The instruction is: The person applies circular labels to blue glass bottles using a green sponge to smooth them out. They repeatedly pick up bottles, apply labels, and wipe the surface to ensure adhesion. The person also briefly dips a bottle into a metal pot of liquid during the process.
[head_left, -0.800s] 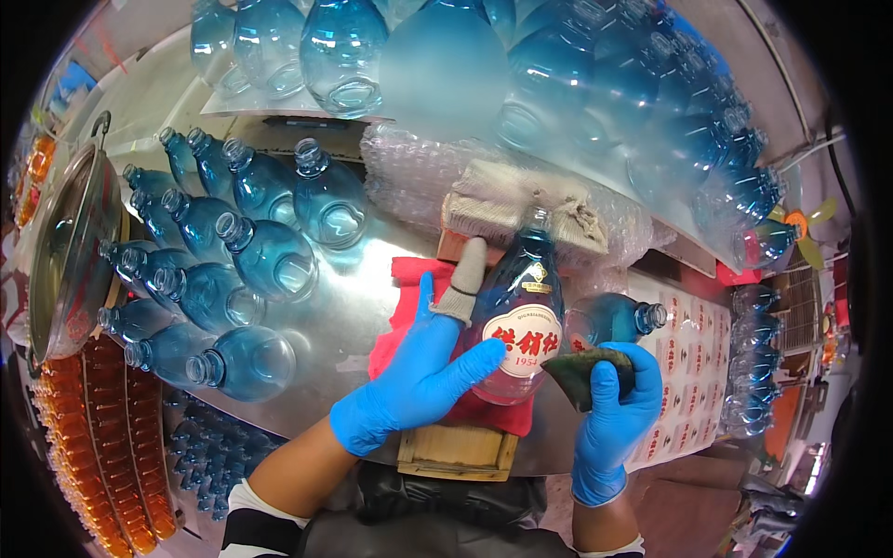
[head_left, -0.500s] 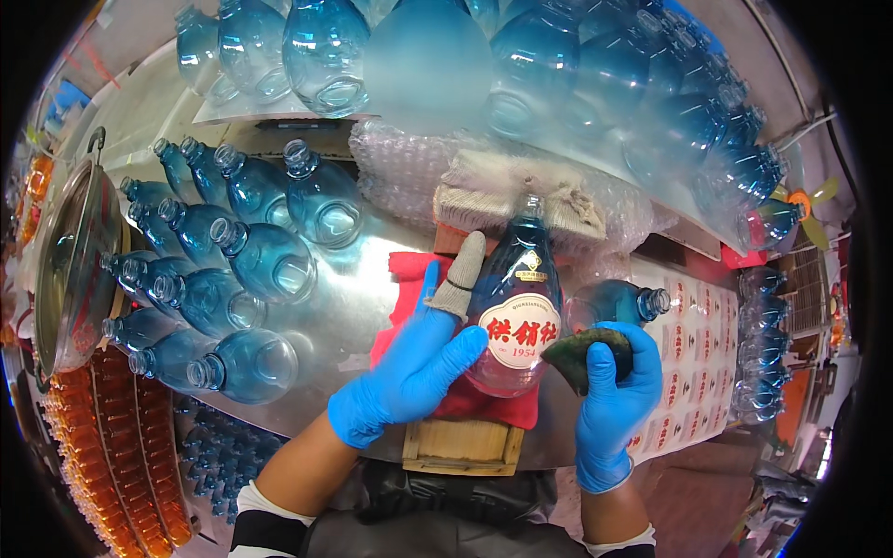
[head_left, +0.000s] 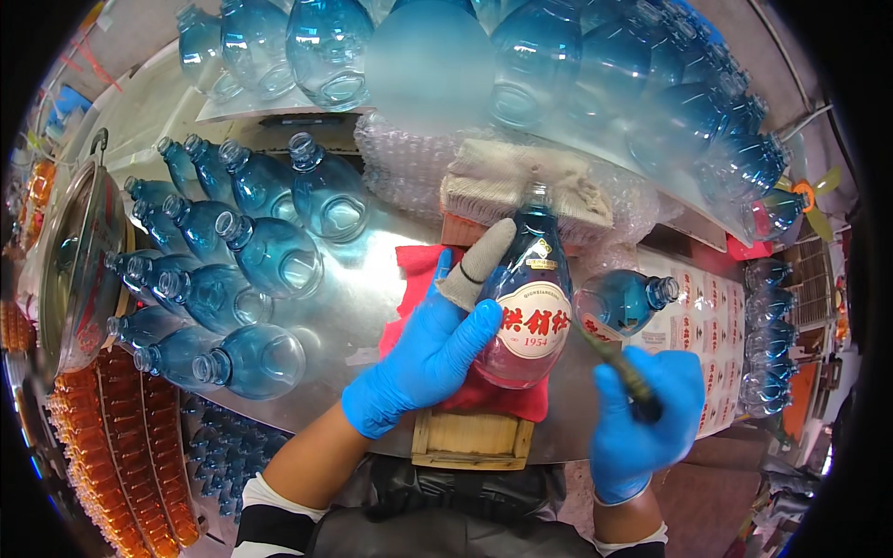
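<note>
A blue glass bottle [head_left: 521,370] with a clear pinkish lower part lies tilted on a red cloth [head_left: 409,288], its neck against a stack of pale folded cloth. An oval white label [head_left: 533,321] with red print sits on its front, and a small gold-marked label [head_left: 541,254] is above it. My left hand [head_left: 423,352], in a blue glove with a grey fabric cover on one finger, steadies the bottle's left side. To the right, apart from the bottle, my right hand [head_left: 648,414], blurred, grips a dark green scraper-like piece [head_left: 633,379], seen nearly edge-on.
Several blue bottles [head_left: 270,260] lie on the metal table at left, and one more bottle [head_left: 619,302] lies close right. A sheet of labels [head_left: 712,344] is beyond it. A wooden block [head_left: 472,439] stands in front. Large blue bottles [head_left: 330,51] line the back shelf.
My right hand has pulled back rightward from the label, turning the scraper-like piece edge-on. My left hand stays on the bottle. The whole view has shifted slightly.
</note>
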Action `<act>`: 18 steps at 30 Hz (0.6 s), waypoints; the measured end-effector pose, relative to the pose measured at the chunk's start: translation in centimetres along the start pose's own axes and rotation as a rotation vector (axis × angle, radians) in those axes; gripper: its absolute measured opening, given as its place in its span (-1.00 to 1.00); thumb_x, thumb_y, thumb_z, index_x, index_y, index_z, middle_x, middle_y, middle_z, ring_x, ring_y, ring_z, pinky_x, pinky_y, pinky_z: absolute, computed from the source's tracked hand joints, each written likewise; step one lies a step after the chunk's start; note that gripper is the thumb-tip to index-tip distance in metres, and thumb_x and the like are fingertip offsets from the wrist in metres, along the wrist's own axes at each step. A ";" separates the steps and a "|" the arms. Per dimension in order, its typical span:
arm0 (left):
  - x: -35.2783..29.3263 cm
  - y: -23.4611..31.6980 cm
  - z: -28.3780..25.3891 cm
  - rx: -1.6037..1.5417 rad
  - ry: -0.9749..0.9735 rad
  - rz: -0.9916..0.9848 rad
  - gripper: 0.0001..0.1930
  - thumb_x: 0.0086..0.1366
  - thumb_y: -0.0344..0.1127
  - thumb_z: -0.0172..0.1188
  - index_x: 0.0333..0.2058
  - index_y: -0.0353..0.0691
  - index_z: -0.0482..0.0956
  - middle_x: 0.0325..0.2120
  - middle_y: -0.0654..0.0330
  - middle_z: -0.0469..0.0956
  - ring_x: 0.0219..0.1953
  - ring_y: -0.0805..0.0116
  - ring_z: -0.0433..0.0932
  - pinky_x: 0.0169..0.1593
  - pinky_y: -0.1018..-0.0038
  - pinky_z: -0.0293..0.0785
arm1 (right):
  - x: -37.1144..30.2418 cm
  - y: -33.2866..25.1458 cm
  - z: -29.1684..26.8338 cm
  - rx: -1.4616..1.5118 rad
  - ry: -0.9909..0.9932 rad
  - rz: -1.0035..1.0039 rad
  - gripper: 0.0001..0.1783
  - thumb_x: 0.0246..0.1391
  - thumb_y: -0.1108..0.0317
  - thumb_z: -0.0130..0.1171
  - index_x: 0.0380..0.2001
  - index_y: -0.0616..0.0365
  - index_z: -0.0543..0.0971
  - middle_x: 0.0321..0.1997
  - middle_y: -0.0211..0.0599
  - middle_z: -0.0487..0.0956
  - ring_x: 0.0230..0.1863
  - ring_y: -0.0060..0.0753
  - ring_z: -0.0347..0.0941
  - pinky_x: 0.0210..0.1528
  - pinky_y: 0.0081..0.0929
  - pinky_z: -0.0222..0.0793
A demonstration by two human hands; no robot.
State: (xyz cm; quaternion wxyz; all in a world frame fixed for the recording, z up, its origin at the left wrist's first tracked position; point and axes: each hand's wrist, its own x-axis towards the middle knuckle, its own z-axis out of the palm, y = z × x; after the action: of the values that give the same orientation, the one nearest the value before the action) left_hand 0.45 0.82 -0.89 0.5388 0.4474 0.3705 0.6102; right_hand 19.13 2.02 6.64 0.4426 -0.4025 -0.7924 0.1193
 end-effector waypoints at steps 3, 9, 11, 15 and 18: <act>-0.1 0.0 0.6 -0.069 0.050 -0.014 -0.47 0.34 -0.30 -0.17 0.25 -0.29 0.01 0.24 0.10 0.09 0.26 0.30 0.05 0.30 0.40 -0.14 | 1.9 -2.1 0.6 -0.243 -0.227 -0.400 -0.65 -0.31 0.48 0.37 -0.31 0.08 0.58 -0.31 -0.47 0.41 -0.37 -0.44 0.30 -0.38 -0.48 0.18; -0.4 0.5 -0.4 -0.016 0.092 -0.018 -0.49 0.36 -0.26 -0.23 0.24 -0.30 0.05 0.24 0.10 0.08 0.25 0.32 0.10 0.30 0.35 -0.16 | 1.0 -3.1 1.1 -0.260 -0.467 -0.594 -0.58 -0.41 0.21 0.43 -0.31 -0.16 0.63 -0.27 -0.60 0.40 -0.32 -0.53 0.31 -0.22 -0.40 0.07; -1.4 1.0 -0.5 -0.029 0.072 0.035 -0.45 0.35 -0.16 -0.20 0.24 -0.30 0.06 0.25 0.07 0.07 0.25 0.28 0.09 0.31 0.27 -0.19 | 1.3 -2.5 0.8 -0.200 -0.378 -0.481 -0.58 -0.45 0.23 0.41 -0.33 -0.19 0.63 -0.26 -0.65 0.41 -0.29 -0.57 0.29 -0.22 -0.41 0.06; -2.6 1.4 -2.1 0.853 -0.221 0.267 -0.01 0.03 0.35 0.05 0.27 -0.19 -0.01 0.24 -0.14 0.00 0.23 -0.06 0.11 0.30 0.09 -0.35 | 0.3 -0.7 0.4 -0.122 -0.328 -0.509 -0.65 -0.37 0.30 0.27 -0.33 -0.20 0.63 -0.21 -0.66 0.48 -0.35 -0.59 0.31 -0.30 -0.55 0.08; -2.2 1.7 -0.1 0.898 -0.074 0.152 0.05 -0.12 0.26 0.28 0.26 -0.14 0.02 0.22 -0.17 0.03 0.22 -0.09 0.13 0.28 -0.01 -0.42 | 0.8 -0.4 0.5 0.068 -0.389 -0.113 -0.69 -0.35 0.31 0.37 -0.38 -0.08 0.61 -0.42 -0.46 0.48 -0.46 -0.45 0.32 -0.35 -0.48 0.10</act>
State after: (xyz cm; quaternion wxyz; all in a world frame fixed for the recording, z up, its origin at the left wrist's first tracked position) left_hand -0.18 -1.64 0.35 0.2580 0.6839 0.5452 0.4104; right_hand 18.30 2.41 7.06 0.3007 -0.3117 -0.8797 0.1966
